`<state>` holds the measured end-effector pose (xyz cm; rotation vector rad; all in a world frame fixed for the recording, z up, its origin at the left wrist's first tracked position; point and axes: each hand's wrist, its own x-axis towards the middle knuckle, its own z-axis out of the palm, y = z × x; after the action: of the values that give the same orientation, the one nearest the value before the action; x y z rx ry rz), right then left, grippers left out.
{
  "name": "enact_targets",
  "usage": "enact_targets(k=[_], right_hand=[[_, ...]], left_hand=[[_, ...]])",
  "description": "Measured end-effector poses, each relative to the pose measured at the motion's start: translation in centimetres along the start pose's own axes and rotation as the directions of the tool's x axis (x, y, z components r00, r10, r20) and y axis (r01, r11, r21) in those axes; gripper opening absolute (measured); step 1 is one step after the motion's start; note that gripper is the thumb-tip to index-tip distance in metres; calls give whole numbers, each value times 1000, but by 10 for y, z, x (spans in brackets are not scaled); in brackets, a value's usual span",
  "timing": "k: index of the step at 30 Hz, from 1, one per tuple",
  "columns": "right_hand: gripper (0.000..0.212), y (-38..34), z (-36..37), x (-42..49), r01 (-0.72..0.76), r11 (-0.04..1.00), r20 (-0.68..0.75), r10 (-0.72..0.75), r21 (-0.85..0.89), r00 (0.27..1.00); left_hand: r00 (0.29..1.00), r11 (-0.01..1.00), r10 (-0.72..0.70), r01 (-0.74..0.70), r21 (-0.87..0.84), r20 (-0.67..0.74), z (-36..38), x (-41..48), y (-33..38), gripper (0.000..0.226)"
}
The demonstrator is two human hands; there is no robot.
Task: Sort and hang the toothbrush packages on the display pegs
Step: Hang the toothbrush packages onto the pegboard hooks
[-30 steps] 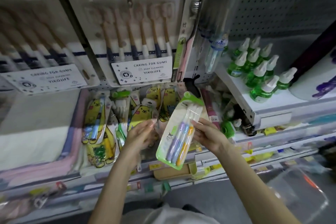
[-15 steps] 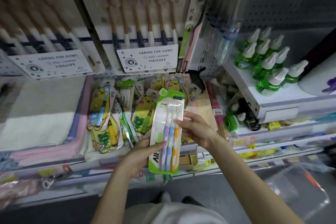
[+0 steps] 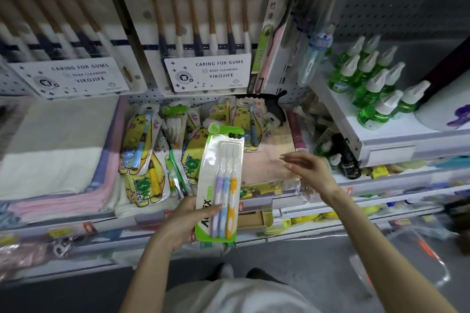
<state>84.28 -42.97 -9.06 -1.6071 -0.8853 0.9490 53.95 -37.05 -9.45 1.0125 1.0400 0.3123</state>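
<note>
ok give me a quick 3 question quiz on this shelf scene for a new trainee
1. Which hand holds the green three-brush pack?
2. True or false: the right hand touches the pack.
3. Which colour of brush lies in the middle of the pack? A purple, B blue, C orange

Key: 1 the left hand; 2 false, it is open and apart from the pack; 3 B, the blue brush

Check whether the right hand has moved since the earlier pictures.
Yes. The right hand has left the green toothbrush pack and drifted right, toward the green bottles on the white shelf.
</note>
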Motion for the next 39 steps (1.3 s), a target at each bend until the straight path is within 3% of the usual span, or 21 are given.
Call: enact_targets(k=[2, 7, 15, 20, 27, 34, 39], right_hand=[[19, 12, -9, -6, -49, 999, 9, 49, -12, 999], [21, 29, -12, -4, -117, 992, 15, 116, 47, 993], [18, 43, -12, 6, -137, 973, 127, 162, -186, 979], [13, 53, 0, 13, -96, 961, 110, 128, -258, 986], [13, 23, 9, 19, -133, 990, 171, 137, -36, 976], [25, -14, 27, 22, -222, 950, 82, 209, 221, 975], [11, -48, 45, 24, -210, 919, 78, 195, 333, 978]], left_hand=[[1000, 1000, -14, 14, -17, 0, 0, 0, -5, 37], [998, 999, -26, 24, -34, -54, -8, -6, -11, 25], [989, 983, -36, 8, -183, -146, -23, -18, -19, 22], [989, 985, -22, -4, -171, -149, -25, -24, -15, 21], [988, 986, -10, -16, -168, -154, -31, -23, -15, 26], [974, 978, 50, -92, -185, -222, -40, -24, -7, 20], [952, 978, 109, -155, -142, -285, -46, -21, 2, 18]])
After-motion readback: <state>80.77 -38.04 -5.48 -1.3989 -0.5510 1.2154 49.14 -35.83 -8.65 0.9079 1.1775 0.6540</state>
